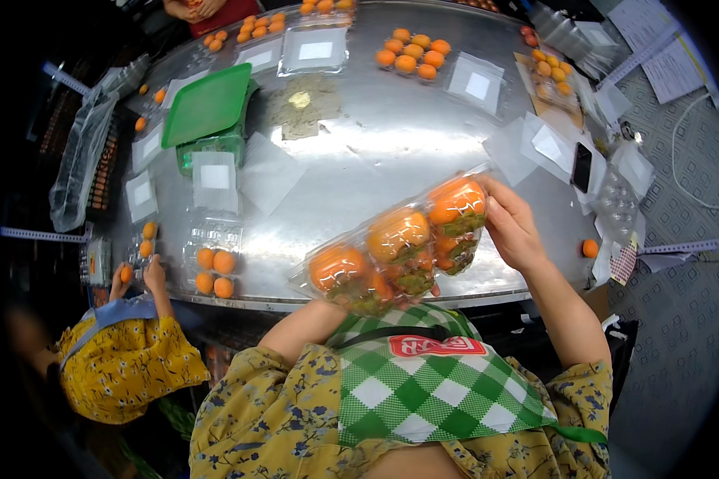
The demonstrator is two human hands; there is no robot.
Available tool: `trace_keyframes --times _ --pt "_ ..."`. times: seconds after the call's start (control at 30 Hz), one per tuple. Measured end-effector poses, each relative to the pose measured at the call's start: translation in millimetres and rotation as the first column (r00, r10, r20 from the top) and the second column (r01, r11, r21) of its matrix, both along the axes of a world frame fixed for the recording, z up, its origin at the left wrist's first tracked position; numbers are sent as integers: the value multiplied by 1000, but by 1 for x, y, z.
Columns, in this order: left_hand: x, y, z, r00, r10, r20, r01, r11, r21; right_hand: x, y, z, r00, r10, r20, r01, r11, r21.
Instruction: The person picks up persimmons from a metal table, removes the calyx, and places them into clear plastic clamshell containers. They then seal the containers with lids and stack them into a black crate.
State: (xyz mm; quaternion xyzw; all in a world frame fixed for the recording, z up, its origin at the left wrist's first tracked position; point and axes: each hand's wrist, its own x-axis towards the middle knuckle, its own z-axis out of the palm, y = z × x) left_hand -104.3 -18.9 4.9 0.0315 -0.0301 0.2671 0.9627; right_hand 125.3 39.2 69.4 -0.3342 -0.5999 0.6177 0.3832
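Note:
I hold a clear plastic box of persimmons (398, 235) tilted up in front of me, above the table's near edge. Several orange fruits with green calyxes show through its shiny wall. My right hand (511, 222) grips the box's upper right end, thumb on the near side. Under the lower edge, my left hand (403, 303) supports it; most of that hand is hidden behind the box and only parts of the fingers show.
On the metal table (375, 172) stand a green tray (208, 105), open fruit packs (412, 54) and a phone (582, 167). One loose fruit (589, 248) lies at the right edge. At left, a co-worker in yellow (124, 359) handles fruit; another person (204, 11) stands across.

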Motion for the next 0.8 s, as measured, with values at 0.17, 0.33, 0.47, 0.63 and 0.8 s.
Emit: trace_keyframes --times 0.17,0.33,0.47,0.63,0.8 --pt "-9 14 12 971 31 -238 -11 996 86 -4 2 37 964 -169 204 146 982 123" --pt "4 35 28 887 175 -428 -9 932 362 -4 -43 35 817 -576 24 575 810 -118" --pt "26 36 39 862 197 -468 91 847 523 -8 -127 90 870 -451 -198 352 851 -391" --pt "97 24 44 875 299 -381 86 679 729 5 -195 137 772 -611 -172 527 768 -363" --pt "181 -54 77 734 634 -242 24 332 943 64 -276 156 510 -859 -43 802 493 -338"
